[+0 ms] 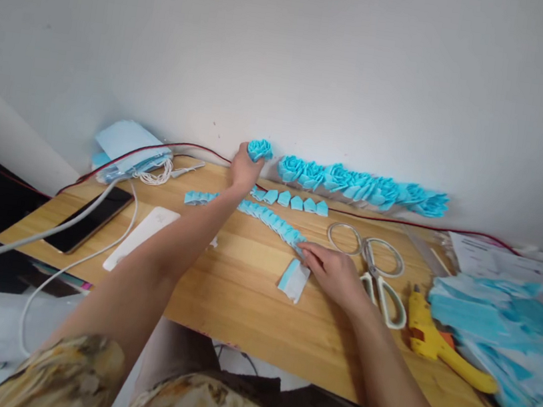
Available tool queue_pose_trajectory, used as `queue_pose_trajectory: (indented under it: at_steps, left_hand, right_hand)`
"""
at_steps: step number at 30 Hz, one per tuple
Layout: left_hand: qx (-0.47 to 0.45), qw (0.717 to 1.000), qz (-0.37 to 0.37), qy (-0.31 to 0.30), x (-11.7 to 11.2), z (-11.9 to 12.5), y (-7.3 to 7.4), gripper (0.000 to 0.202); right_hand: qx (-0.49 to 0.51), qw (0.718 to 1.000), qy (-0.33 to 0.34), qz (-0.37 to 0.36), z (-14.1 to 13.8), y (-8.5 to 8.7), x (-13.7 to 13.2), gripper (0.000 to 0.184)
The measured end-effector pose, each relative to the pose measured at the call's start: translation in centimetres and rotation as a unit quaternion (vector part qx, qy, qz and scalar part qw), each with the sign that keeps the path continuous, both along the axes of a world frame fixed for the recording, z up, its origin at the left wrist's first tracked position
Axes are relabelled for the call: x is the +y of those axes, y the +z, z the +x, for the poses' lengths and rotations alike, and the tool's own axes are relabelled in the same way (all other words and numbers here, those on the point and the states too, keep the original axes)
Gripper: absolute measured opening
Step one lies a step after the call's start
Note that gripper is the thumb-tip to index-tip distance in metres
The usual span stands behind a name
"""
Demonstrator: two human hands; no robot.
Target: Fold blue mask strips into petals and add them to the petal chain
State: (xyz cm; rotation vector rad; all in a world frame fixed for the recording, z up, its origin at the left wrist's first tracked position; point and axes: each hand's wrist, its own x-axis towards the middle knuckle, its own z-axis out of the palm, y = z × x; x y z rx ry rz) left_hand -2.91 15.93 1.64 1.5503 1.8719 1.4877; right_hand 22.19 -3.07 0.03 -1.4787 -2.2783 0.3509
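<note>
My left hand [244, 169] reaches to the back of the wooden table [238, 300] and is closed on a blue fabric rose [260, 149], held against the wall beside a row of several blue roses [362, 186]. My right hand [335, 273] rests palm down on the table, its fingertips touching the near end of a long strip of folded blue petals [269, 218]. A folded blue and white piece [294, 279] lies just left of that hand. A short row of separate blue petals [292, 200] lies behind the strip.
Scissors [382, 280] and a yellow glue gun [438, 345] lie right of my right hand. Blue fabric scraps [505, 337] pile at the right edge. On the left are a black phone [90, 218], a white flat device [140, 235], white cables and stacked masks [130, 150].
</note>
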Motion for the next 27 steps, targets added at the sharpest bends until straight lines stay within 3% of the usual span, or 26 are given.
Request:
queue_pose_trajectory:
  at_steps: [6,12,22,27]
  left_hand:
    - [0.011,0.998,0.030,-0.047,0.6,-0.9,1.7,0.047]
    - [-0.001,0.998,-0.016,-0.055,-0.3,-1.8,1.0,0.047]
    - [-0.045,0.990,0.000,-0.137,0.0,-2.9,-0.2,0.065]
    - [-0.070,0.986,-0.017,-0.152,-0.4,-2.9,-0.1,0.063]
  right_hand:
    - [-0.001,1.000,-0.002,-0.013,-0.1,0.2,0.0,0.029]
    - [0.000,1.000,0.000,-0.025,-0.4,0.5,-0.1,0.029]
    - [0.010,1.000,0.015,-0.023,-0.4,0.4,0.1,0.028]
    - [0.012,0.999,0.011,-0.030,-0.4,0.5,0.0,0.028]
